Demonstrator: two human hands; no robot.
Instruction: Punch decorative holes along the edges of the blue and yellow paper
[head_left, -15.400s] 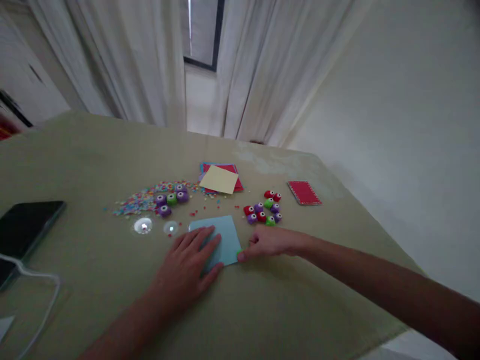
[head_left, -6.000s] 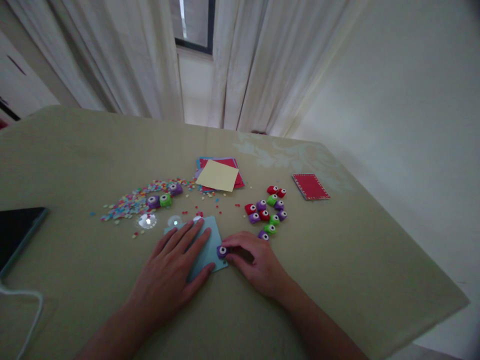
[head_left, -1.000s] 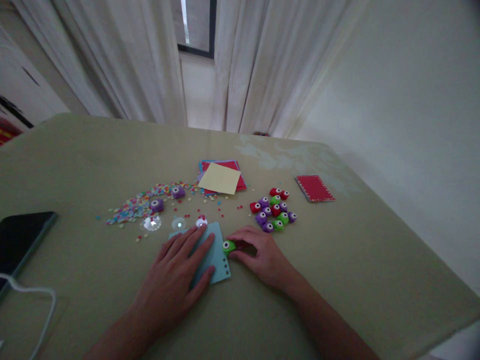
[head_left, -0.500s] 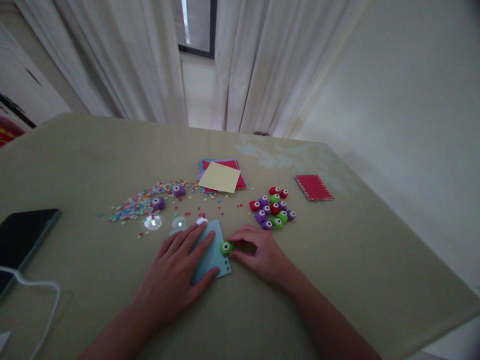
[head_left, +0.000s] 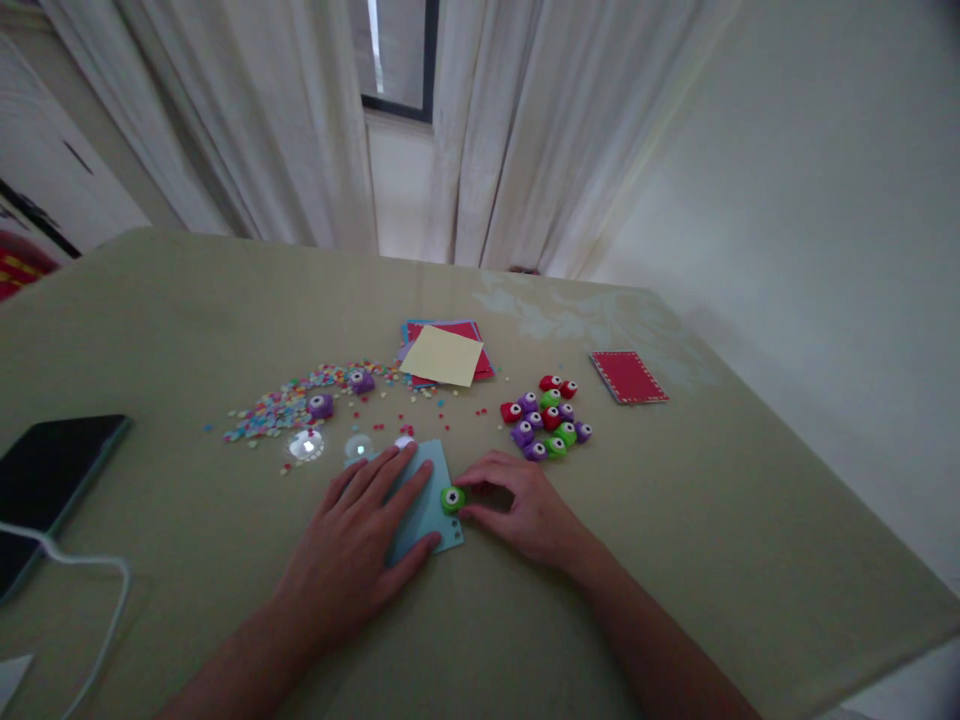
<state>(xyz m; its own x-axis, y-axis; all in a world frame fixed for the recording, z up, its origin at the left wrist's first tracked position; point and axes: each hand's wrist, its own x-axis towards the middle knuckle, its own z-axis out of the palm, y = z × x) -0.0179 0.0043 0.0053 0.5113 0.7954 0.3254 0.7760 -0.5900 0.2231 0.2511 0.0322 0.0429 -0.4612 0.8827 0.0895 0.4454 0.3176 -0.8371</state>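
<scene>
My left hand [head_left: 360,530] lies flat, fingers spread, on a light blue square of paper [head_left: 427,515]. Small star-shaped holes show along the paper's lower right edge. Between the thumb and fingertips of my right hand [head_left: 521,505] is a green craft punch [head_left: 452,499] with a star on its top, sitting at the paper's right edge. Whether the paper is inside its slot I cannot tell. Beyond my right hand stand several red, purple and green craft punches [head_left: 551,417]. Two more purple punches, one nearer [head_left: 321,405] and one farther [head_left: 361,381], stand to the left by the confetti.
Colourful paper confetti [head_left: 281,408] is strewn left of centre. Behind it lies a stack of coloured papers with a cream sheet [head_left: 442,356] on top. A red patterned card [head_left: 628,377] is at right. A dark tablet [head_left: 52,480] and white cable [head_left: 90,560] lie at left.
Over the earlier frames, punches have gone from the left group to the right one, and star holes have appeared along the paper's edge. In the last second the green punch has shifted slightly onto the paper.
</scene>
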